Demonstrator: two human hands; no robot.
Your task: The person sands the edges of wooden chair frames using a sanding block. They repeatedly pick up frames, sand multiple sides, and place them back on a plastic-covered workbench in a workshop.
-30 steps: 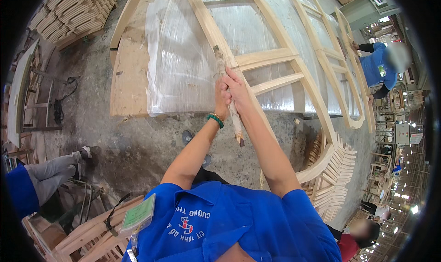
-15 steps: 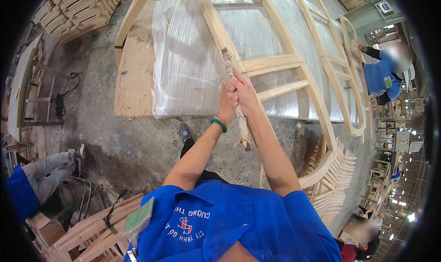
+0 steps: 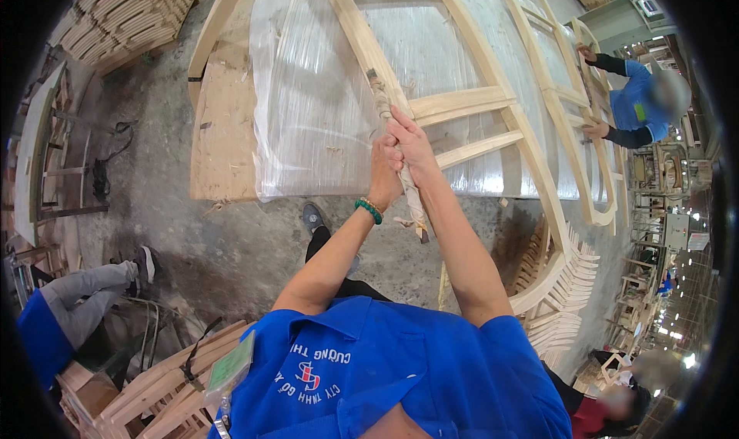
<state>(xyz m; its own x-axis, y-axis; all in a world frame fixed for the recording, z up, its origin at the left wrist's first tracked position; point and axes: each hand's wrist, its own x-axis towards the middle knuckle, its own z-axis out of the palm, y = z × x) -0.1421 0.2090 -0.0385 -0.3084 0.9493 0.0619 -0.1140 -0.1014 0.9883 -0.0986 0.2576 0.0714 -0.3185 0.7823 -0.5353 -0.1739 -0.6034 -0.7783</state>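
Observation:
My left hand [image 3: 384, 168] and my right hand [image 3: 414, 144] are both closed around a slim bar wrapped in pale cloth or tape [image 3: 414, 202]. Its dark far tip lies against the long rail of a pale wooden chair frame [image 3: 362, 35], and its near end sticks out below my hands. The frame has crosspieces [image 3: 459, 106] and a curved leg, and rests on a plastic-wrapped platform [image 3: 308, 131]. My fingers hide the bar's middle. What the bar is made of under the wrapping I cannot tell.
A second wooden frame [image 3: 556, 85] lies to the right, where a co-worker in blue [image 3: 639, 104] has hands on it. Stacked wooden parts [image 3: 127, 16] stand at the far left. Curved slats [image 3: 566, 308] are piled at lower right. Another person's legs [image 3: 96, 285] show at left.
My hands and the bar have shifted only slightly, still on the same rail. The co-worker at right has moved both arms over the second frame.

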